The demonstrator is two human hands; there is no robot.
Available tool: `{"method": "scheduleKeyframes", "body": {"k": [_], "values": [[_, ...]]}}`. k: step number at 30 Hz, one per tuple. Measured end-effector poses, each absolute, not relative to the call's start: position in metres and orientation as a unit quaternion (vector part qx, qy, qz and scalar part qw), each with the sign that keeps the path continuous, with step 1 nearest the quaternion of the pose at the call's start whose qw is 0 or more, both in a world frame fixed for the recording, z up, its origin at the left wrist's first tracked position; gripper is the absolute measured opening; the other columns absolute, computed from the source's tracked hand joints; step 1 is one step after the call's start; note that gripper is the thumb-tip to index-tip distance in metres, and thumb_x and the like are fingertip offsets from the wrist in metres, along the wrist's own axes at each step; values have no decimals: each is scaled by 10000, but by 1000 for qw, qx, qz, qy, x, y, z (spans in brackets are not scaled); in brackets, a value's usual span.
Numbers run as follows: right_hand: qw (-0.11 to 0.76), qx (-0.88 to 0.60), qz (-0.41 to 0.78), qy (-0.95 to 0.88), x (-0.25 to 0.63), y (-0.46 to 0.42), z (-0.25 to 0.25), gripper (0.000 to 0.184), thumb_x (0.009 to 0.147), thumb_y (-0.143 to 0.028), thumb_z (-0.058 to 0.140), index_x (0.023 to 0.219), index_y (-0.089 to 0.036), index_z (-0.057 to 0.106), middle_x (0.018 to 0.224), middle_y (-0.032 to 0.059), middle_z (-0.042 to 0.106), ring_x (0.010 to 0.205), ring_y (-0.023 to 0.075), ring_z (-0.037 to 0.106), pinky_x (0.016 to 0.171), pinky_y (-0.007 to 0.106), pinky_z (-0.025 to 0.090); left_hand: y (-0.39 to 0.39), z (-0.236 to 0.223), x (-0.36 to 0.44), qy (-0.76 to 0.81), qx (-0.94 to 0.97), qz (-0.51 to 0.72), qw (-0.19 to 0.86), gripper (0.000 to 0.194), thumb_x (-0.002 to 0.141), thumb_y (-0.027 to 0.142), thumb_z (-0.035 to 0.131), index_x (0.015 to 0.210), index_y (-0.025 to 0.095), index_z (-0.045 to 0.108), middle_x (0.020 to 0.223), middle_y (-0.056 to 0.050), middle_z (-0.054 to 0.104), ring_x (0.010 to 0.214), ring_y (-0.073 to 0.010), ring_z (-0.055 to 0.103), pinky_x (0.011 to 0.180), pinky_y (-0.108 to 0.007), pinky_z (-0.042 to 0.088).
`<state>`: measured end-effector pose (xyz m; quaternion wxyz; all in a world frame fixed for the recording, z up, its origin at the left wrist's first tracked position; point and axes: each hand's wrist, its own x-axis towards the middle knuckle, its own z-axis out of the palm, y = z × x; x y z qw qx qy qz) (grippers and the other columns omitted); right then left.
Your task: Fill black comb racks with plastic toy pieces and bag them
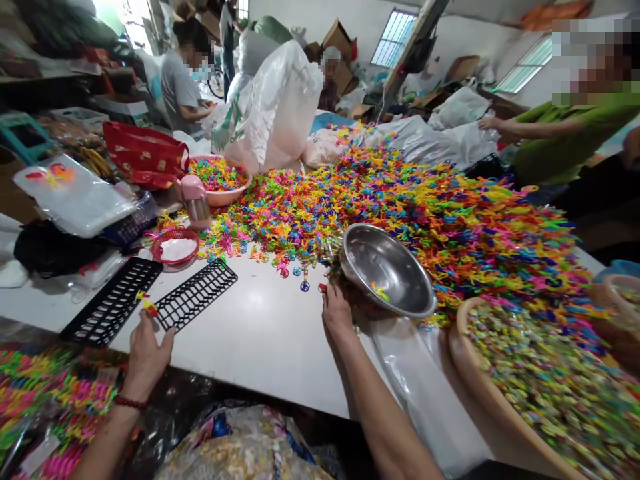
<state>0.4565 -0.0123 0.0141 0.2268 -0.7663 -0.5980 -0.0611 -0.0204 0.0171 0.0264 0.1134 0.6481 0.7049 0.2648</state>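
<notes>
My left hand point(149, 350) pinches a small yellow and red plastic toy point(147, 303) between its fingertips, with the thumb held apart. The toy is over the gap between two black plastic racks, a slotted rack point(113, 300) on the left and an open grid rack point(197, 293) on the right. At the near edge of the toy pile, my right hand point(337, 310) has its fingers closed at a small red plastic piece point(323, 288). A blue wheel-shaped piece point(305, 286) lies just left of it. Right beside this hand, a steel bowl point(390, 267) stands tilted with a yellow-green piece inside.
A large heap of colourful plastic toys point(400, 193) covers the back and right of the table point(260, 340). A wide tub point(463, 333) of small wrapped pieces stands at right. A red basket point(175, 250) and a flask point(195, 200) are at left. Co-workers sit beyond.
</notes>
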Motion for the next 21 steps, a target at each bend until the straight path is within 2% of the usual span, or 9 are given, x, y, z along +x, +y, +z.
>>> {"method": "scheduleKeyframes", "body": {"k": [3,6,8,11,16,21], "values": [[240,-719,-64,-649,434,-21,3,297,926,-159,392,1100,-162,633,1156,156,637,1118,282,534,983,462,441,7,31,-13,711,633,302,53,719,869,510,446,1408,40,372,1189,-217,543,1152,-367,509,1023,-539,414],[265,-701,-88,-657,418,-29,-3,286,937,-180,406,1118,-193,627,1245,157,594,1166,283,511,979,469,449,-11,34,8,689,622,372,-8,572,886,477,496,1315,98,486,1203,-203,556,1181,-350,507,1039,-524,419],[268,-719,-121,-630,417,-31,-7,269,946,-225,425,1124,-188,623,1316,176,543,1195,305,486,974,491,440,-17,37,28,632,661,405,16,446,897,440,512,1235,150,540,1162,-164,590,1142,-315,539,1012,-495,458],[272,-753,-147,-581,424,-30,-10,261,956,-262,424,1090,-178,631,1249,180,578,1145,325,498,940,498,435,-4,47,70,542,728,409,95,286,916,383,519,1121,199,595,1109,-110,626,1086,-264,578,983,-456,493],[317,-736,-153,-578,432,-27,-16,265,974,-233,365,1016,-188,623,1109,170,626,1014,313,522,851,449,435,79,76,155,434,794,404,134,255,916,352,536,1105,198,611,1127,-103,627,1109,-249,566,1002,-456,473],[362,-739,-179,-539,431,-25,-26,210,987,-260,396,1018,-172,585,921,115,628,849,256,525,808,385,408,195,109,246,417,833,350,103,390,867,437,606,1143,161,620,1172,-126,600,1159,-262,525,1037,-445,421]]}}
